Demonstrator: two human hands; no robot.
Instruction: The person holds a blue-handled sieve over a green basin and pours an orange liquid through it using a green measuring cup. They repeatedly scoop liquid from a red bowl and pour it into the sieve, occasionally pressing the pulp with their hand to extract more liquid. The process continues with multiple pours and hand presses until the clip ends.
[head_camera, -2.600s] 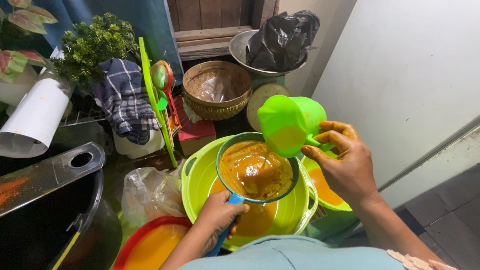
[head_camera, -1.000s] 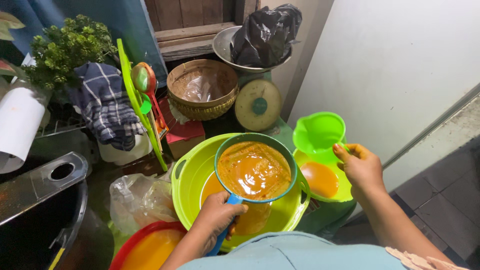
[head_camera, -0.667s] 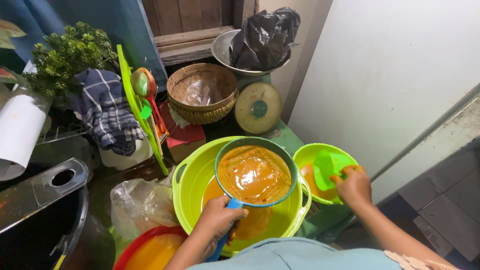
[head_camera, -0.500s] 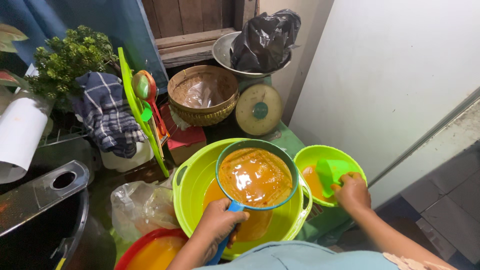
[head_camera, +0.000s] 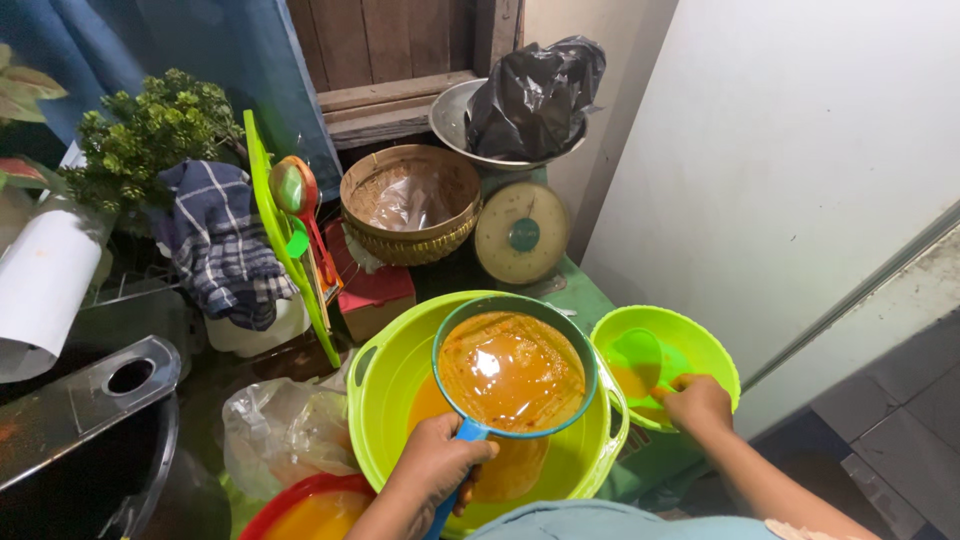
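Observation:
My left hand (head_camera: 432, 472) grips the blue handle of a round strainer (head_camera: 514, 366) full of orange liquid. The strainer sits over a large lime-green basin (head_camera: 385, 390) that also holds orange liquid. My right hand (head_camera: 697, 401) holds the handle of a green scoop (head_camera: 636, 360), dipped into a smaller lime-green bowl (head_camera: 700, 340) of orange liquid to the right of the basin.
A woven basket (head_camera: 410, 205), a kitchen scale (head_camera: 521, 232) with a metal bowl and black bag (head_camera: 535, 92) stand behind. A checked cloth (head_camera: 222, 240), green board (head_camera: 275, 230), plastic bag (head_camera: 285, 430) and red bowl (head_camera: 300, 512) lie left. A white wall (head_camera: 780, 150) is right.
My right hand has brought the green scoop down from above the strainer into the small green bowl on the right. My left hand has kept the strainer over the basin.

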